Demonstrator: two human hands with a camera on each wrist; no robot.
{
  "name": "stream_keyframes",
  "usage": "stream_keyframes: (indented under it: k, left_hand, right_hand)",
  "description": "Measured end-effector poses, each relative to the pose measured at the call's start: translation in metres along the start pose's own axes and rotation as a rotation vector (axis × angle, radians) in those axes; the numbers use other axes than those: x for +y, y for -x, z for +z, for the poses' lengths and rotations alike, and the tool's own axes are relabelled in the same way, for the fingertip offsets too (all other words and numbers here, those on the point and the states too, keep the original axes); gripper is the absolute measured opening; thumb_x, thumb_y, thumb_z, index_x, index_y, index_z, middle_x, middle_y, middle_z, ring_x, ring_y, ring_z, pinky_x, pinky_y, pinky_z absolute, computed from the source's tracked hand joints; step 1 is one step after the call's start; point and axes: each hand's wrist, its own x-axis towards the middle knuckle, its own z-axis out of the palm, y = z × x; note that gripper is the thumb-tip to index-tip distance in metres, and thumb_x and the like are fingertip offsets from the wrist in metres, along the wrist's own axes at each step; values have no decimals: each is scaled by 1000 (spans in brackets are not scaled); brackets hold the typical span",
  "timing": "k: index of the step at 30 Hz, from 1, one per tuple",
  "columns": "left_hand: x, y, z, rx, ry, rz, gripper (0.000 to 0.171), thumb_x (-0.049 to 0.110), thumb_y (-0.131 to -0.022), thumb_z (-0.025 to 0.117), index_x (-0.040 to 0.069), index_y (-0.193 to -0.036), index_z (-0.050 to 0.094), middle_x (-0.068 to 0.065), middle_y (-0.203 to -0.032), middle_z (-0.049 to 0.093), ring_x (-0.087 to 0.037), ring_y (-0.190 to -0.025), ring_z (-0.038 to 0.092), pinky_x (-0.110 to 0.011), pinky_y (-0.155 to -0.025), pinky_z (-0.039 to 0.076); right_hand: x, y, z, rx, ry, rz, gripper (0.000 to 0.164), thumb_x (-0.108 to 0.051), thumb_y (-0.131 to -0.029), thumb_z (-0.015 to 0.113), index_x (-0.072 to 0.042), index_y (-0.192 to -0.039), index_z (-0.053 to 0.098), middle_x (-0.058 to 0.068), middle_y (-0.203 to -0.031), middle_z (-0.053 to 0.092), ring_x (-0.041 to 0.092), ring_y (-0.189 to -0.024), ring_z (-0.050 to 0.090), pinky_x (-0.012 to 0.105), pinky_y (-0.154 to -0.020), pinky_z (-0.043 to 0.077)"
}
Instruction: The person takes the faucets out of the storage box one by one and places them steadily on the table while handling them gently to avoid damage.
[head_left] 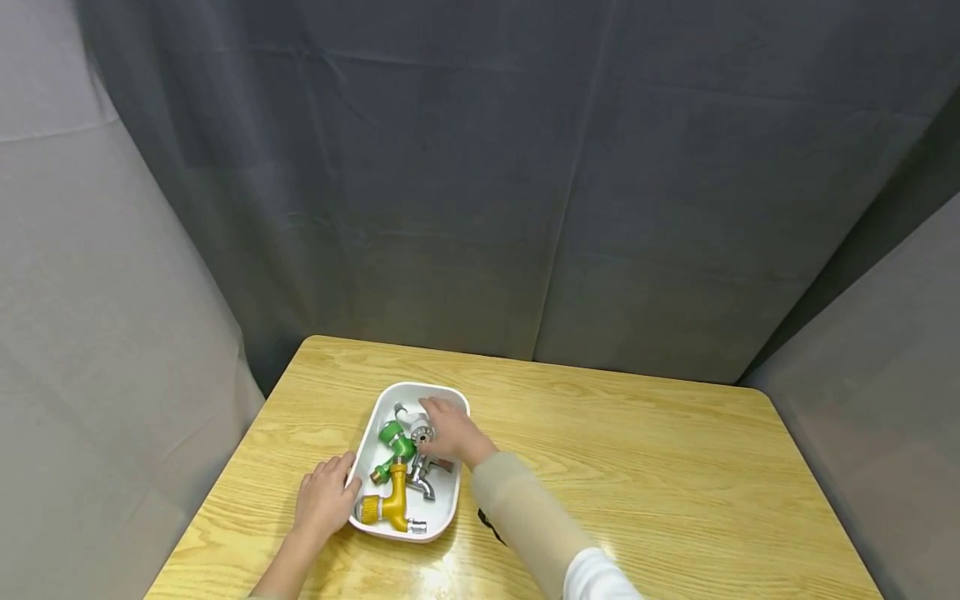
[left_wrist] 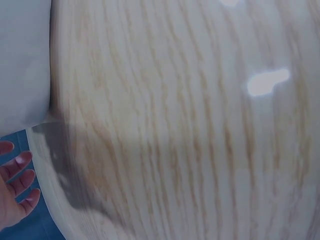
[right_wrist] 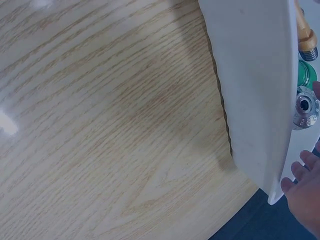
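A white tray point(head_left: 448, 521) on the table holds several taps. My left hand point(head_left: 324, 500) rests against its left side, thumb at the rim; in the left wrist view its fingers look loose and spread. Over the tray's far right part reaches my right hand point(head_left: 448, 429), thumb and fingers apart around a white tap with a round chrome end point(head_left: 422, 431). The right wrist view shows a gap between those fingers and the chrome end point(right_wrist: 305, 106). Nearby lie a green tap point(head_left: 402, 447), a yellow tap point(head_left: 395, 504) and a chrome tap point(head_left: 422, 482), partly under the right hand.
The wood-grain table point(head_left: 637, 475) extends far to the right of the tray. A dark grey curtain point(head_left: 450, 208) hangs behind it, with lighter cloth point(head_left: 112, 333) at the left side. A small black item point(head_left: 489, 525) shows beside the right sleeve.
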Motion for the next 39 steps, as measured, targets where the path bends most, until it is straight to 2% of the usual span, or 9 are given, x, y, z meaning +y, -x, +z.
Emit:
stream_keyframes:
  k: [10,18,25,31,39]
  left_hand:
    - [1,1,1,-1,11,-2,43,23,-87,50,5,-125,52,-17,-115,58,-36,-104,53,-51,-81,40]
    - [0,2,3,-13,18,-6,44,24,-88,49,4,-127,51,-18,-116,58,-37,-106,52,-52,-84,40]
    - [0,3,3,-19,19,-13,44,23,-87,50,4,-127,51,-19,-117,57,-37,-106,52,-54,-86,39]
    - [1,2,3,-26,20,-18,44,24,-88,49,3,-127,50,-19,-118,57,-37,-108,51,-53,-86,39]
    - [-3,4,2,-28,25,-30,44,23,-88,48,4,-128,50,-18,-118,57,-37,-108,51,-53,-86,39]
  right_hand:
    - [-3,2,5,-40,26,43,82,-33,-76,67,-9,-144,27,10,-146,31,25,-134,29,37,-110,22]
    - [-6,0,10,-46,10,72,76,-32,-79,67,-10,-143,30,8,-144,35,23,-132,32,38,-110,22]
    - [-8,-1,14,-79,47,91,74,-31,-81,65,-10,-143,30,7,-143,37,20,-132,32,37,-110,21]
    - [-8,-2,14,-84,96,73,72,-30,-81,65,-10,-142,32,7,-142,38,19,-132,33,39,-110,21]
    - [-12,-6,19,-100,86,84,71,-31,-81,65,-10,-142,33,7,-144,36,21,-133,31,41,-110,20]
